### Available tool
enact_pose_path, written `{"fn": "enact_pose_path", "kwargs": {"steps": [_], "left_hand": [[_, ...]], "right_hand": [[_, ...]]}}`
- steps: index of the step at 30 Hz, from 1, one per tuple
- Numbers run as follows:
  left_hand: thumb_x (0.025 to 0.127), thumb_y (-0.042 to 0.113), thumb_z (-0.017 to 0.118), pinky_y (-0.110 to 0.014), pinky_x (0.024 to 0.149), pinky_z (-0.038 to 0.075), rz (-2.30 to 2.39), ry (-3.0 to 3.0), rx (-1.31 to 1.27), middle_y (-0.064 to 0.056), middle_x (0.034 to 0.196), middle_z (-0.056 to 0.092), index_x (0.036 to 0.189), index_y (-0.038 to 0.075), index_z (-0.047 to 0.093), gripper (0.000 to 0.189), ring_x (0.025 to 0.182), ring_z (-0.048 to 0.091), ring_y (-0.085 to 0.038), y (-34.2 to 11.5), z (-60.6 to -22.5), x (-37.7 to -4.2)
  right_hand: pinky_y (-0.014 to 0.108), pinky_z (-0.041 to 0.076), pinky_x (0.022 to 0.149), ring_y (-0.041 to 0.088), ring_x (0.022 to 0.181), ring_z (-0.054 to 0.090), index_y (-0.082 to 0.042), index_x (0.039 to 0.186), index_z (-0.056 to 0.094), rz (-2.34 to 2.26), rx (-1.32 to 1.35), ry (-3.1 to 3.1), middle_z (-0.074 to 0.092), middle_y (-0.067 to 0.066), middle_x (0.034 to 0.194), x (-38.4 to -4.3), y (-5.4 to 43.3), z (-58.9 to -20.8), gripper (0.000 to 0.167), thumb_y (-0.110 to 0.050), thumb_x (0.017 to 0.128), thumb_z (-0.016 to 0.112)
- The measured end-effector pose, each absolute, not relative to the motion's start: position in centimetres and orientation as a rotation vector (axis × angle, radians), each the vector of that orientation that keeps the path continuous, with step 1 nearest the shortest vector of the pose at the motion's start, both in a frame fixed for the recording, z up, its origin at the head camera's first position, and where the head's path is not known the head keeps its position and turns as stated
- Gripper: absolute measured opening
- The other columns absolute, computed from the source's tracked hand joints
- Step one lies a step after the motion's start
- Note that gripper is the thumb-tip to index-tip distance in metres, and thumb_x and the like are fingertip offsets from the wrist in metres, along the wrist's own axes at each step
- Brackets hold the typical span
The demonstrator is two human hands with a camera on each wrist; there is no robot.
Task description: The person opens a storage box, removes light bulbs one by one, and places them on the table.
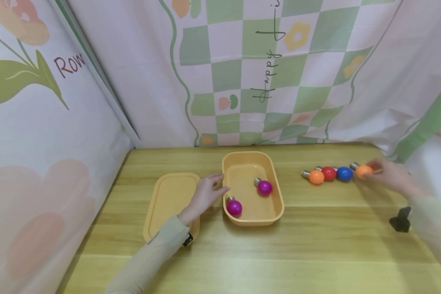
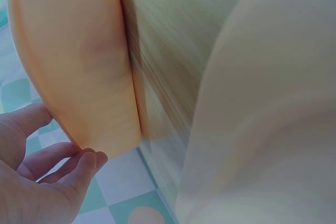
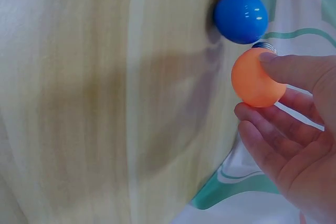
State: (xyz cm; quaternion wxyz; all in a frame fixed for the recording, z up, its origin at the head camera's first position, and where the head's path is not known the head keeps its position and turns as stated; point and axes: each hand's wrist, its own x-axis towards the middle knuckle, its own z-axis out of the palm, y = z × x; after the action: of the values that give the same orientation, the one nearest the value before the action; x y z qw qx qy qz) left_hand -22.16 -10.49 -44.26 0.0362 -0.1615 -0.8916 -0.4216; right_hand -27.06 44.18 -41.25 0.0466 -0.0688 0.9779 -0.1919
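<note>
My right hand (image 1: 395,177) pinches an orange light bulb (image 3: 256,80) between thumb and fingertips, at the right end of a row of bulbs. Beside it lie a blue bulb (image 1: 344,174), a red bulb (image 1: 328,173) and another orange bulb (image 1: 316,177), their metal screw bases pointing left. My left hand (image 1: 206,194) rests its relaxed fingers against the left rim of an orange-yellow plastic box (image 1: 252,222). In the left wrist view, the fingertips touch the edge of the box wall (image 2: 84,51). Two purple bulbs, one front left (image 1: 234,207) and one farther right (image 1: 264,187), lie inside the box.
A matching flat lid (image 1: 170,192) lies left of the box, partly under the left forearm. A small black object (image 1: 401,220) shows beside the right sleeve. Patterned curtains (image 1: 224,73) stand along the back and sides of the wooden table (image 1: 279,265).
</note>
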Motion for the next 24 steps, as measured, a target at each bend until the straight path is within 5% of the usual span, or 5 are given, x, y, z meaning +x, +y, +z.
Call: {"fn": "enact_pose_path", "kwargs": {"steps": [24], "left_hand": [[0.091, 0.016, 0.071, -0.045, 0.098, 0.058, -1.307, -2.731, -0.495, -0.026, 0.135, 0.060, 0.128, -0.008, 0.060, 0.045, 0.118, 0.064, -0.040, -10.4, -44.2, -22.2]], "right_hand": [[0.069, 0.046, 0.082, 0.066, 0.105, 0.049, 0.017, 0.126, 0.046, -0.571, -0.182, 2.925, 0.052, 0.047, 0.121, -26.9, 44.4, -42.4, 0.067, -0.041, 0.097, 0.061]]}}
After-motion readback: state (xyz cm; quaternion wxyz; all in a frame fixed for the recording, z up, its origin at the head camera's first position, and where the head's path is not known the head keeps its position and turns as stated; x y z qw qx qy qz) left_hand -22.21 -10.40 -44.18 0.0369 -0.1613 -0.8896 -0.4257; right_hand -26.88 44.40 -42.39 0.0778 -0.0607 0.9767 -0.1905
